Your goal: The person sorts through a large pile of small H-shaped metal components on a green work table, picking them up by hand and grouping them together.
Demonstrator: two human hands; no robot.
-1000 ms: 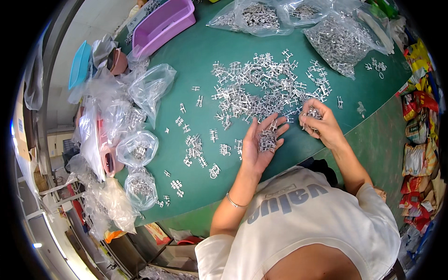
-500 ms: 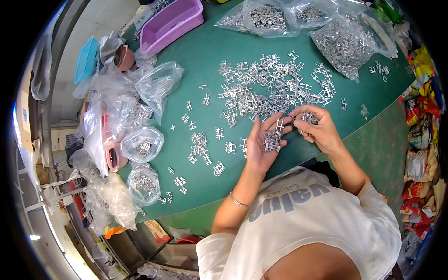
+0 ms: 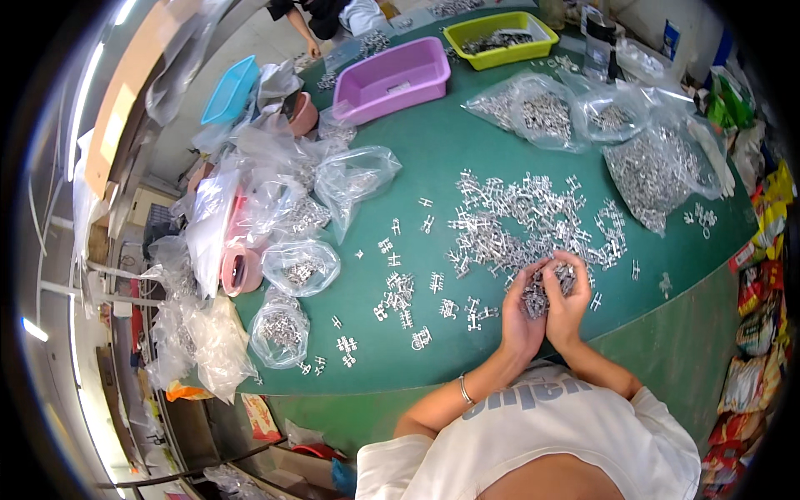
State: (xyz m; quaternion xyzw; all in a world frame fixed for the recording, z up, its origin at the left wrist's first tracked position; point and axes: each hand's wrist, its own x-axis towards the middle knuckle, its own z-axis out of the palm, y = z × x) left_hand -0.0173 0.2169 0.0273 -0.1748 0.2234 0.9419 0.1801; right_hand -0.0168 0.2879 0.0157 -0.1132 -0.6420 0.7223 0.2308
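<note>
My left hand point(image 3: 523, 321) and my right hand point(image 3: 569, 307) are cupped together, side by side, at the near edge of a big heap of small silvery metal pieces point(image 3: 521, 218). Between the palms lies a clump of the same metal pieces point(image 3: 537, 297), partly covered by my fingers. Both hands curl round their share of it. To the left of them, smaller groups of metal pieces point(image 3: 398, 293) and single ones point(image 3: 425, 202) lie spread on the green table point(image 3: 367, 358).
Clear plastic bags of metal pieces point(image 3: 654, 175) stand at the far right, others point(image 3: 279, 329) along the left. A purple basin point(image 3: 392, 79) and a yellow-green basin point(image 3: 500, 40) sit at the back. Beyond the table's far left is another person point(image 3: 321, 21). Colourful packages point(image 3: 746, 333) line the right.
My hands have come together, and the right hand's pieces now sit beside the left's in one cupped clump. The view has shifted, showing more of the table's far side.
</note>
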